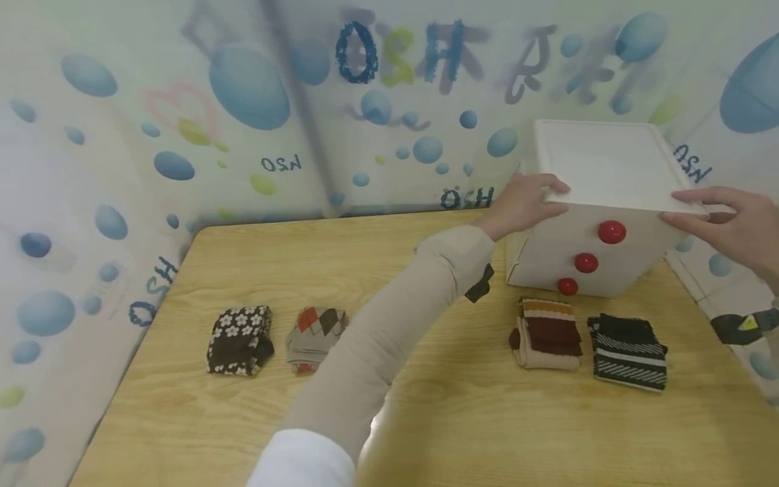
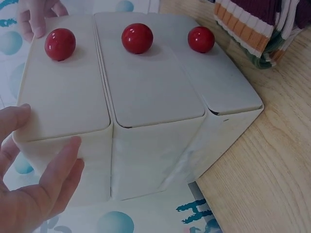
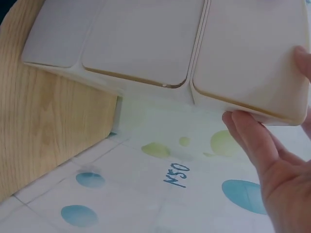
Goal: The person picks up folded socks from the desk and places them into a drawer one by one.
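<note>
A white box of three drawers [image 1: 617,166] with round red knobs [image 1: 611,232] stands upright at the table's back right. All three drawer fronts appear closed. My left hand [image 1: 529,201] holds its upper left front corner. In the left wrist view, the fingers [image 2: 65,170] of that hand touch the side panel and another digit reaches the top edge. My right hand [image 1: 733,220] grips the upper right front corner. In the right wrist view, its fingers [image 3: 250,136] lie against the side and its thumb [image 3: 303,62] rests near the top edge.
Before the box lie folded striped socks [image 1: 550,335] and black-and-white socks [image 1: 629,352]. Flower-patterned socks [image 1: 240,340] and argyle socks [image 1: 313,338] lie at left, the latter partly behind my left sleeve. A bubble-printed wall [image 1: 389,149] borders the wooden table [image 1: 462,406].
</note>
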The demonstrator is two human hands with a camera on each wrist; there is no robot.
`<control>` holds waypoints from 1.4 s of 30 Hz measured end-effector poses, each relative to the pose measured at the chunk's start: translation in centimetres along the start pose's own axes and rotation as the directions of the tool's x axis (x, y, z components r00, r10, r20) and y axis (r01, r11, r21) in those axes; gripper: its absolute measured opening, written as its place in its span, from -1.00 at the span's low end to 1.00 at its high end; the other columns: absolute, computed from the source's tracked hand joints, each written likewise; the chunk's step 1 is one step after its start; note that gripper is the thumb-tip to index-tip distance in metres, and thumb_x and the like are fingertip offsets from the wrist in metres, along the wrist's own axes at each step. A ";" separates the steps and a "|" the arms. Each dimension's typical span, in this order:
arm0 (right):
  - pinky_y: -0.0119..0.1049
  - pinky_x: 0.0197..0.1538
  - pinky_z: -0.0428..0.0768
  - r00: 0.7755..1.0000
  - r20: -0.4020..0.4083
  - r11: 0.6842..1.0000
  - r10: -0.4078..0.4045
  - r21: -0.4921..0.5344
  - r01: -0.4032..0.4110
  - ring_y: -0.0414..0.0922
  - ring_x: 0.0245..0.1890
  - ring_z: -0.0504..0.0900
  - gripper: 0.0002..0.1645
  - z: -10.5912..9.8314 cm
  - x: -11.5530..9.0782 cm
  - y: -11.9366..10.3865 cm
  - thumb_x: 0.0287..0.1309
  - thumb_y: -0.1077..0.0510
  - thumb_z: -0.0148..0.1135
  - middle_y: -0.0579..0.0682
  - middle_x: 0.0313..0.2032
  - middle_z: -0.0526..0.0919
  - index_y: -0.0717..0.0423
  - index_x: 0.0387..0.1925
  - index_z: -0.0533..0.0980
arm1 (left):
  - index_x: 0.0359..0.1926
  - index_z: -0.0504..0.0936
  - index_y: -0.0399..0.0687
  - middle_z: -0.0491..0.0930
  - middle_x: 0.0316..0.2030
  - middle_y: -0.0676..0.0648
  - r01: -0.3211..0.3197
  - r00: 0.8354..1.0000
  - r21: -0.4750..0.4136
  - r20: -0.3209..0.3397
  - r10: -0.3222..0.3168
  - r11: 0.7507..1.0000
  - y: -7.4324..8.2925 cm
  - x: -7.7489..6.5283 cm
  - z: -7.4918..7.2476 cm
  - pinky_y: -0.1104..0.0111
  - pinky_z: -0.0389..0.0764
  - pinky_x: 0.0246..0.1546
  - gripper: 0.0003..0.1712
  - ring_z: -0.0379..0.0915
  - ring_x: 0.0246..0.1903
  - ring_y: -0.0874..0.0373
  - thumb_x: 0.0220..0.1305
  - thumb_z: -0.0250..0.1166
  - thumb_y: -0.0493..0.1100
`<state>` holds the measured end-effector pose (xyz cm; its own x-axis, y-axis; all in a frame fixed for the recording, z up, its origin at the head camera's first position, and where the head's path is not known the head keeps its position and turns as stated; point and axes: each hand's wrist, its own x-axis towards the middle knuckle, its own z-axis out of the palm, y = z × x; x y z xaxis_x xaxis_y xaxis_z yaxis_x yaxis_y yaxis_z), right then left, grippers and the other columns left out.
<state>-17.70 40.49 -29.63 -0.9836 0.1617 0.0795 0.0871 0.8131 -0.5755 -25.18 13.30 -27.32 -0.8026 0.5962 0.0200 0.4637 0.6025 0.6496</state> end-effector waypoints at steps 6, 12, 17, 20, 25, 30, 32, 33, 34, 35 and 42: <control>0.10 -0.23 0.48 0.998 -0.034 0.997 -0.051 -0.056 0.049 0.07 -0.14 0.53 -0.29 -0.1 0.2 -0.4 0.09 -0.11 0.12 0.29 0.22 0.16 0.14 0.21 0.24 | 0.05 0.47 0.13 0.38 0.09 0.17 0.005 1.000 0.003 -0.016 -0.005 1.000 -0.2 0.1 0.1 0.62 0.31 -0.12 -0.60 0.23 0.05 0.37 0.16 0.19 -0.01; -0.31 -0.49 0.45 0.995 -0.058 0.994 -0.085 -0.080 0.080 0.04 -0.22 0.56 -0.31 0.0 0.1 -0.5 0.05 -0.08 0.17 0.35 0.14 0.27 0.21 0.14 0.31 | 0.05 0.48 0.10 0.39 0.09 0.15 0.003 1.000 -0.010 -0.029 -0.003 1.000 -0.2 0.0 0.1 0.62 0.29 -0.08 -0.61 0.23 0.07 0.36 0.17 0.18 -0.02; -0.69 -0.57 0.23 0.995 -0.036 0.994 -0.098 -0.056 0.096 0.41 -0.12 0.36 -0.32 0.2 -0.2 -1.0 0.05 -0.07 0.17 0.33 0.17 0.23 0.25 0.13 0.31 | 0.05 0.48 0.06 0.41 0.07 0.14 -0.018 0.999 -0.029 -0.032 0.017 0.999 -0.7 -0.5 0.1 0.65 0.30 -0.11 -0.61 0.26 0.04 0.35 0.17 0.19 -0.04; -0.76 -0.59 0.23 0.993 -0.029 0.993 -0.111 -0.053 0.109 0.40 -0.13 0.38 -0.33 0.5 -0.2 -1.5 0.05 -0.06 0.18 0.34 0.15 0.25 0.29 0.10 0.33 | 0.04 0.48 0.04 0.42 0.07 0.12 -0.032 0.999 -0.020 -0.033 0.032 0.999 -1.1 -0.8 -0.1 0.64 0.31 -0.11 -0.61 0.27 0.03 0.34 0.18 0.18 -0.04; -0.72 -0.62 0.25 0.989 -0.012 0.988 -0.146 -0.052 0.145 0.41 -0.15 0.40 -0.35 0.9 -0.1 -2.5 0.04 -0.05 0.19 0.37 0.10 0.28 0.32 0.06 0.36 | 0.05 0.47 0.02 0.42 0.07 0.09 -0.048 0.998 -0.002 -0.033 0.048 0.999 -1.8 -1.6 -0.8 0.61 0.27 -0.02 -0.61 0.25 0.07 0.30 0.21 0.15 -0.04; -0.33 -0.41 0.56 0.985 0.006 0.984 -0.174 -0.034 0.174 0.45 -0.13 0.35 -0.37 1.3 -0.4 -3.4 0.05 -0.04 0.19 0.34 0.15 0.24 0.32 0.05 0.36 | 0.06 0.46 -0.01 0.42 0.07 0.06 -0.061 0.998 -0.010 -0.034 0.061 0.998 -2.4 -2.6 -1.2 0.58 0.24 0.01 -0.61 0.23 0.09 0.27 0.21 0.14 -0.05; 0.01 -0.24 0.52 0.985 0.011 0.985 -0.173 -0.025 0.174 0.45 -0.11 0.34 -0.36 1.4 -0.5 -3.8 0.05 -0.05 0.18 0.33 0.17 0.23 0.32 0.05 0.36 | 0.05 0.46 -0.02 0.42 0.07 0.05 -0.066 0.997 -0.023 -0.038 0.065 0.998 -2.6 -2.9 -1.4 0.58 0.25 0.01 -0.61 0.23 0.09 0.26 0.21 0.15 -0.06; 0.16 -0.20 0.43 0.984 0.011 0.984 -0.179 -0.023 0.179 0.45 -0.11 0.33 -0.36 1.5 -0.5 -4.0 0.05 -0.04 0.19 0.33 0.17 0.23 0.32 0.05 0.36 | 0.05 0.47 -0.03 0.42 0.07 0.04 -0.066 0.997 -0.032 -0.041 0.065 0.997 -2.7 -3.1 -1.5 0.57 0.25 0.02 -0.61 0.23 0.09 0.25 0.20 0.15 -0.06; 0.28 -0.17 0.32 0.985 0.022 0.985 -0.173 -0.015 0.173 0.45 -0.09 0.32 -0.35 1.5 -0.5 -4.2 0.05 -0.05 0.18 0.32 0.18 0.21 0.31 0.06 0.35 | 0.04 0.47 -0.03 0.41 0.08 0.04 -0.059 0.997 -0.049 -0.042 0.057 0.997 -2.8 -3.3 -1.7 0.56 0.26 0.02 -0.62 0.23 0.09 0.25 0.20 0.16 -0.06; 0.29 -0.16 0.31 0.986 0.037 0.987 -0.163 -0.002 0.163 0.45 -0.07 0.31 -0.34 1.5 -0.5 -4.4 0.05 -0.07 0.18 0.31 0.20 0.19 0.30 0.07 0.34 | 0.04 0.47 -0.03 0.41 0.08 0.03 -0.058 0.997 -0.059 -0.045 0.055 0.997 -3.0 -3.5 -1.8 0.55 0.26 0.02 -0.62 0.24 0.09 0.25 0.19 0.16 -0.06; 0.26 -0.14 0.32 0.979 0.075 0.982 -0.188 0.042 0.185 0.45 -0.05 0.30 -0.38 2.1 -0.4 -6.3 0.03 -0.04 0.22 0.29 0.20 0.20 0.27 0.04 0.37 | 0.00 0.51 -0.02 0.42 0.07 0.04 -0.042 0.996 -0.098 -0.081 0.034 0.994 -4.3 -4.7 -2.8 0.50 0.29 0.02 -0.63 0.25 0.08 0.24 0.16 0.20 -0.07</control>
<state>-18.21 34.19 -27.72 -0.9914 -0.0361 0.1254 -0.1033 0.8046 -0.5848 -24.47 6.43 -28.07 -0.8141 0.5715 0.1034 0.4581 0.5224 0.7192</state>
